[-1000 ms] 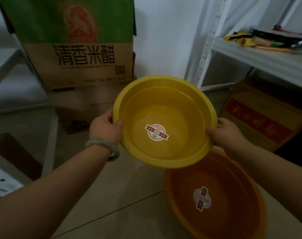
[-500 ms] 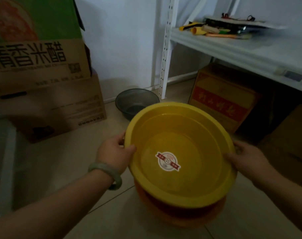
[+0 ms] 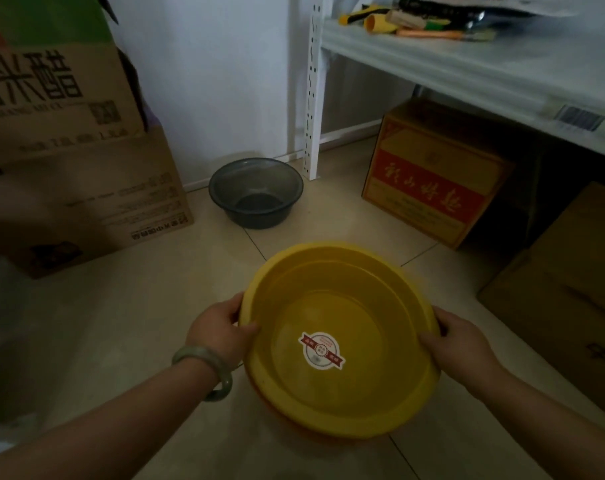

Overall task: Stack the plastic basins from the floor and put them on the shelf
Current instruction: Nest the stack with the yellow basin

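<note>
Under the yellow basin (image 3: 342, 337) only a thin orange sliver (image 3: 277, 410) shows along its lower left rim; what it belongs to stays hidden. The fingers of both hands (image 3: 221, 329) curl beneath that rim, out of sight. The print on the round sticker (image 3: 321, 350) inside the yellow basin is too small to read. Far beyond the yellow basin, the clutter on the shelf (image 3: 467, 67) is blurred and cropped by the top edge. Left of it, the stacked cartons (image 3: 69, 168) run off the frame, their lettering cut short.

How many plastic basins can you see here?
3: a yellow basin held in both hands, an orange basin nested under it with only an edge showing, and a grey basin on the floor by the wall.
</note>
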`<action>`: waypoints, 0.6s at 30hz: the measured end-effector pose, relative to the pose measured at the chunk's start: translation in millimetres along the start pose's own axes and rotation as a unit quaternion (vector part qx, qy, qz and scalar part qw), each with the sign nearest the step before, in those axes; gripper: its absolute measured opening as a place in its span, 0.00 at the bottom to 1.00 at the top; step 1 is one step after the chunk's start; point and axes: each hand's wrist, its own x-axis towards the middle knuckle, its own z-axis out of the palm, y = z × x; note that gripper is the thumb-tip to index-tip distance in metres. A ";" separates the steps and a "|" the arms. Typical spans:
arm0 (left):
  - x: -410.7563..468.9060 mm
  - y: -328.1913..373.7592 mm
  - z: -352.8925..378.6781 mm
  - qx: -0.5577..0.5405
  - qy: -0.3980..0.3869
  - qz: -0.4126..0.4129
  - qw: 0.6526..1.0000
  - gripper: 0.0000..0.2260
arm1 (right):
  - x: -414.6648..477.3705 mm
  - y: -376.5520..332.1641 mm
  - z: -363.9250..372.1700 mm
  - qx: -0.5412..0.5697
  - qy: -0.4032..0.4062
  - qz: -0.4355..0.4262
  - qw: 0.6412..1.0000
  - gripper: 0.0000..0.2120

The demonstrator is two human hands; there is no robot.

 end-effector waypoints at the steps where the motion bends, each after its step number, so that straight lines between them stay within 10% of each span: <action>1: 0.7 -2.7 2.8 0.000 -0.006 -0.008 1.000 0.23 | 1.9 2.6 1.9 -0.001 -0.004 -0.002 1.000 0.23; 18: 30.1 -14.0 18.4 0.021 -0.029 -0.010 0.999 0.25 | 38.5 18.5 25.1 0.026 -0.017 -0.002 1.000 0.33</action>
